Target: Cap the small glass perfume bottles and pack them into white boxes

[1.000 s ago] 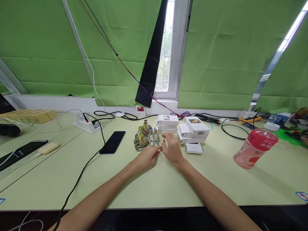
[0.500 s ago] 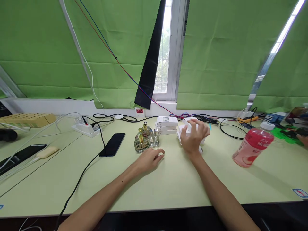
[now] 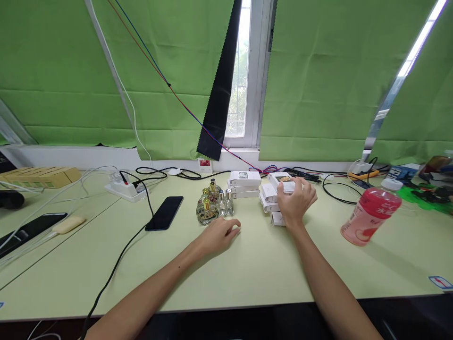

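My left hand (image 3: pixel 220 232) rests on the table beside several small glass perfume bottles. Its fingers are loosely bent and apart, with nothing in them. Two of the bottles are round and ornate with gold tops, like the front perfume bottle (image 3: pixel 207 213); slim clear bottles (image 3: pixel 229 204) with silver tops stand beside them. To the right, my right hand (image 3: pixel 297 200) grips the top white box (image 3: pixel 275 176) of an uneven pile, thumb at its front and fingers over its right side. The box has a dark picture on top. Lower white boxes (image 3: pixel 268 198) jut out at different angles.
A neater stack of white boxes (image 3: pixel 244 186) stands behind the bottles. Left lies a phone (image 3: pixel 164 213) near a black cable and a power strip (image 3: pixel 126 190). A pink drink bottle (image 3: pixel 370 217) stands right. Cables run along the wall.
My right hand has shifted a little to the right and turned, so more of the white box pile and the top box's picture show. My left hand has stayed in place.
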Motion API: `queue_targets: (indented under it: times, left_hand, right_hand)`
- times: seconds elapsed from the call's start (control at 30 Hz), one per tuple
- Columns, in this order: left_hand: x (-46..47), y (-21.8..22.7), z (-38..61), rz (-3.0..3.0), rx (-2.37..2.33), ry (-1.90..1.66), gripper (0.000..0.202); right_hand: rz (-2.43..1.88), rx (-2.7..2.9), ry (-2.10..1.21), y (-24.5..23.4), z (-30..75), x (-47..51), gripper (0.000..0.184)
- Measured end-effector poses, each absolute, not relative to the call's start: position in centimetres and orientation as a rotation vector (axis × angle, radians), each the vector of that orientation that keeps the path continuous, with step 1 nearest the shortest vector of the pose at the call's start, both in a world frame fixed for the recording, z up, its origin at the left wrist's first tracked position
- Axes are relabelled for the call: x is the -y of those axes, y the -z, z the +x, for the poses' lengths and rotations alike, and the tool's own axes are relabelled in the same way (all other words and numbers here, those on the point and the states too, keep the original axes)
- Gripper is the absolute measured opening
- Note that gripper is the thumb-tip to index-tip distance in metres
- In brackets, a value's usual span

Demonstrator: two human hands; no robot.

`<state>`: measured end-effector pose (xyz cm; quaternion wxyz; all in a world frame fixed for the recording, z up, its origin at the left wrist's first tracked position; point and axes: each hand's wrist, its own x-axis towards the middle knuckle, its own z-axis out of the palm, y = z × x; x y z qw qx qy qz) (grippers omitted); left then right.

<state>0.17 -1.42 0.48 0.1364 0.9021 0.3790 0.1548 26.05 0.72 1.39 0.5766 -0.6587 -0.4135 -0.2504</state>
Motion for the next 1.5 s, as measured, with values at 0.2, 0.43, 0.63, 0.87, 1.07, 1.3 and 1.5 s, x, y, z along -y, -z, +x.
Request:
queue_targets:
  times: [0.2, 0.43, 0.63, 0.87, 1.07, 1.3, 1.5]
  left_hand:
    - [1.3, -0.4, 0.2, 2.607, -1.098, -0.449, 0.028]
    - [1.3, -0.6, 0.1, 2.616, -1.103, -0.393, 0.032]
    - [1.2, -0.4, 0.1, 2.631, -1.105, -0.4, 0.031]
    - [1.2, -0.2, 0.1, 2.632, -1.083, -0.42, 0.031]
    - [1.2, -0.2, 0.1, 2.625, -1.06, -0.441, 0.031]
    - [1.4, -0.5, 0.3, 2.48, -1.085, -0.659, 0.045]
    - [1.2, -0.5, 0.1, 2.323, -1.036, -0.908, 0.048]
  right_hand:
    - [-1.573, 0.947, 0.512, -1.1, 26.5, -1.0, 0.036]
    - [-1.586, 0.991, 0.423, -1.1, 26.4, -0.9, 0.041]
    - [-1.53, 1.003, 0.388, -0.9, 26.5, -1.1, 0.039]
    - [-1.382, 0.999, 0.447, -1.2, 26.1, -0.9, 0.035]
    - [-1.186, 1.023, 0.44, -1.8, 24.3, -0.1, 0.035]
    - [-0.981, 1.175, 0.396, -2.0, 21.5, 1.2, 0.029]
    - [-0.822, 1.323, 0.258, -1.5, 20.0, 1.8, 0.026]
